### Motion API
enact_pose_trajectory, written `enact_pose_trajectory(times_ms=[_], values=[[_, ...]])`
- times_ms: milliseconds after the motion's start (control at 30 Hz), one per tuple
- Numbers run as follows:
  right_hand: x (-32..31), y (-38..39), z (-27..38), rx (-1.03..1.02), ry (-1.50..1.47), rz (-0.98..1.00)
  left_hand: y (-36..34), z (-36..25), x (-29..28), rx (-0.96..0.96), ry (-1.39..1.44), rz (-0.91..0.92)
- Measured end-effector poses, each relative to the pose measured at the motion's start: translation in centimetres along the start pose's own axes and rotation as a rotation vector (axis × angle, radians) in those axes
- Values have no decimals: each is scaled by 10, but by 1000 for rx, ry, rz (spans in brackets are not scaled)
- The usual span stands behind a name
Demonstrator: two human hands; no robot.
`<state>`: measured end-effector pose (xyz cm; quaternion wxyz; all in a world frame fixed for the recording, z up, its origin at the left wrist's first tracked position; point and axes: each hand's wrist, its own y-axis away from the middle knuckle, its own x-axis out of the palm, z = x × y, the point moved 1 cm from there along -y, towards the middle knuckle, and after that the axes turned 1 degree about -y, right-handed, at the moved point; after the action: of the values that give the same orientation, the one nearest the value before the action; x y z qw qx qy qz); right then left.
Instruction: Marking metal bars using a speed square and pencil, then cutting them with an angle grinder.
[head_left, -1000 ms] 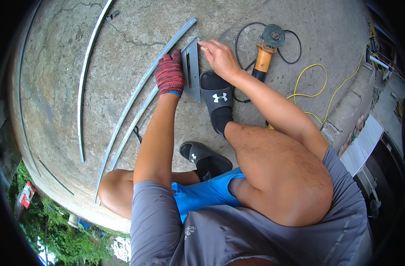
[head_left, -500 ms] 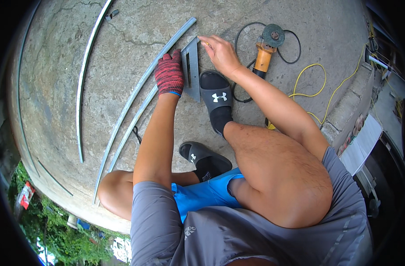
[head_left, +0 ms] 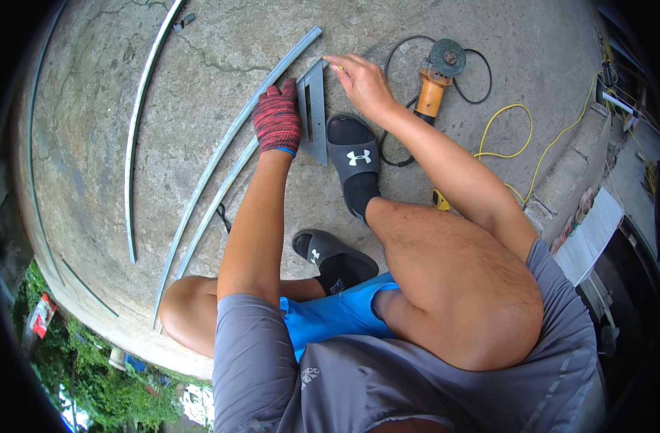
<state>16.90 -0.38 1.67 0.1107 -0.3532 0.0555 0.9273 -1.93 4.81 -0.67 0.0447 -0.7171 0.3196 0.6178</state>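
Apparently at the marking-out step: tracing a line by the edge of a slotted metal triangular square [head_left: 317,115], laid on the concrete floor [head_left: 92,144] just ahead of the right foot. Pressing down with the gloved left hand [head_left: 276,119] between square and shorter steel bar [head_left: 238,164], with fingers bent over the work; cannot tell how tightly, the undersides being hidden. In the bare right hand [head_left: 362,86], pinching what looks like a slim yellow pencil [head_left: 339,67] in the fingertips, near the square's upper tip. Beside the glove, running past on the left: a longer steel bar [head_left: 233,134]. Farther right, lying flat: an angle grinder [head_left: 432,94]. Next, probably calls for holding square and bar steady and drawing the stroke cleanly across.
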Motion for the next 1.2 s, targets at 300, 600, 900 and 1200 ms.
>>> enact_pose_trajectory(times_ms=[300,600,900,1200], values=[[3,22,4,-23,39,68,1,2,2,12,6,-25],[0,5,7,36,-13,-2,2,2,4,13,5,-30],[0,28,3,28,-19,107,-1,0,8,11,14,-69],[-5,42,12,280,-263,-27,16,-37,-89,-121,700,-259]])
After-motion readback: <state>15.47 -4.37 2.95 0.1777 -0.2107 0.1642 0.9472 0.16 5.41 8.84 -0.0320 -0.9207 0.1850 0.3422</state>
